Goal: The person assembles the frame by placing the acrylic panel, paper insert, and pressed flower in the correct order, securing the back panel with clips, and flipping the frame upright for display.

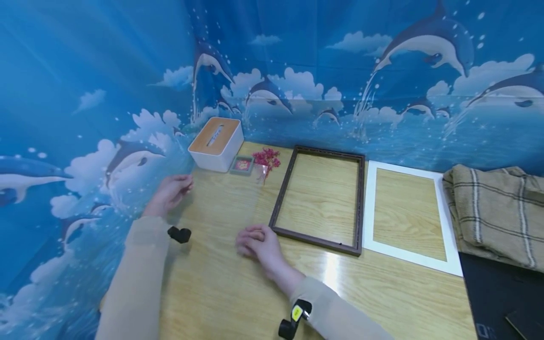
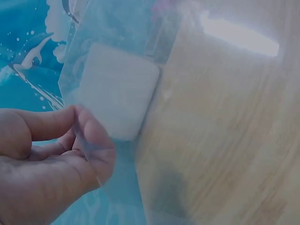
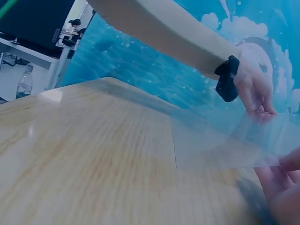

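A clear, thin sheet [image 3: 215,145] stretches between both hands, raised over the wooden table [image 1: 212,302]. My left hand [image 1: 170,192] pinches one edge of it between thumb and fingers, as the left wrist view shows closely. On the opposite side, my right hand [image 1: 259,243] grips the other edge with curled fingers. Just right of that hand lies a dark brown picture frame [image 1: 314,242], its middle showing bare table. Beside the frame is a white rectangular mat [image 1: 439,208] with a cut-out centre.
At the back left stands a white tissue box [image 1: 225,156] with a wooden lid. Next to it are a small square case [image 1: 242,164] and pink dried flowers [image 1: 267,158]. A folded plaid blanket [image 1: 484,212] sits at the right. A dolphin curtain [image 1: 276,56] borders the table.
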A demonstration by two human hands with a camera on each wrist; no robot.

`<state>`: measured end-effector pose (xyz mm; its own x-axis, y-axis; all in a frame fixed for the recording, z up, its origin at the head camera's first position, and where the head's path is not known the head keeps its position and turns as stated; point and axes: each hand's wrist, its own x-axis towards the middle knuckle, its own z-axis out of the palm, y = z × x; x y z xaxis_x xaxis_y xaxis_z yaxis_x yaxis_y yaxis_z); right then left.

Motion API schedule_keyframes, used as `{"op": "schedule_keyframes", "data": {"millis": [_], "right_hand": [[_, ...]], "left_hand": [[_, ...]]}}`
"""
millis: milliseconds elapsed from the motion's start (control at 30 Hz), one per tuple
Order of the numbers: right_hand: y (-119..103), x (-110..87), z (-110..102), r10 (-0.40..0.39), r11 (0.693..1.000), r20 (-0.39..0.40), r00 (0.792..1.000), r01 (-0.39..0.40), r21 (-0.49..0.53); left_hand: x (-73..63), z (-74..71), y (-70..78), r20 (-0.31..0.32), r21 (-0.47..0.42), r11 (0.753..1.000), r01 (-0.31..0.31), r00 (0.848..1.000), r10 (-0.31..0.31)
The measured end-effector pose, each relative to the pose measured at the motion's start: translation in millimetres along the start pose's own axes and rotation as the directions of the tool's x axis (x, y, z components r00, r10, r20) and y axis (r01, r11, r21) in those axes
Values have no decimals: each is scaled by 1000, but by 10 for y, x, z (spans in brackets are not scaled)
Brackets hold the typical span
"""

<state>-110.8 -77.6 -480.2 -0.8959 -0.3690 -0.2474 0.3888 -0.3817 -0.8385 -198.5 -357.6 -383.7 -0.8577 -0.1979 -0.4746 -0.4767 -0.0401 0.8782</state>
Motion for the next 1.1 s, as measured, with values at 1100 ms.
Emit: {"op": "schedule_keyframes", "data": {"millis": [1100], "right_hand": [[-1126, -81, -925, -178, 984, -154, 972, 171, -57]], "left_hand": [[-102, 670, -297, 366, 160, 947, -278, 908, 204]]}}
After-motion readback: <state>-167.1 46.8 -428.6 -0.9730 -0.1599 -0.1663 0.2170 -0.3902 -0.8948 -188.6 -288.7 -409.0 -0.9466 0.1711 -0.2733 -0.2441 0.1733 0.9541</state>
